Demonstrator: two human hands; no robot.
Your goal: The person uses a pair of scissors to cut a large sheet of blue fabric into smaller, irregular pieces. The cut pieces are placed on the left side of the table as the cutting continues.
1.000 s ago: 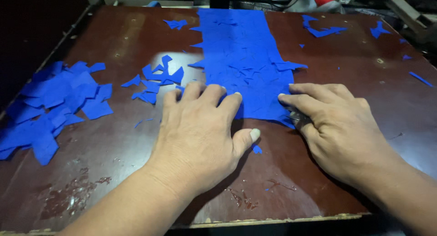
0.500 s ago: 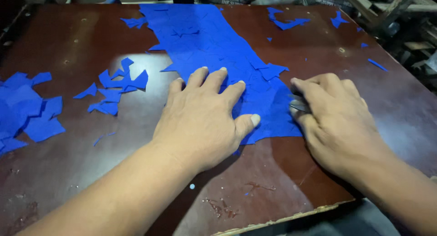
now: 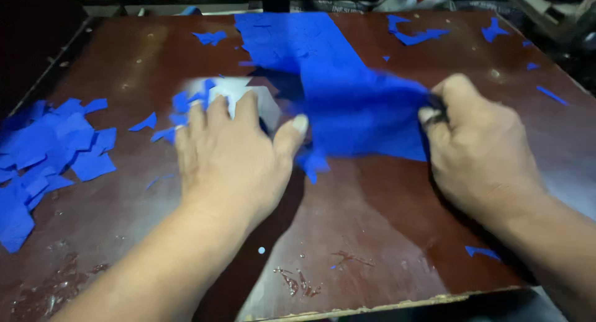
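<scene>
Two hands work a large thin blue sheet point(image 3: 347, 105) on a dark brown wooden table point(image 3: 385, 223).
Right hand point(image 3: 478, 154) pinches the sheet's right edge closed; left hand point(image 3: 233, 157) presses flat, open, left of it. Sheet looks light, limp, tearable; edges grip best.

Dark brown board table point(image 3: 385, 223) — blue sheet point(image 3: 323, 67), blue scraps point(image 3: 49, 154) piled left, strays far right.

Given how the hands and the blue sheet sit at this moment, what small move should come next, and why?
Probably keep the left hand pressed flat and pull the right hand further right: its grip pinches the edge of the blue sheet, which is lifted and blurred, partly off the brown table.
</scene>
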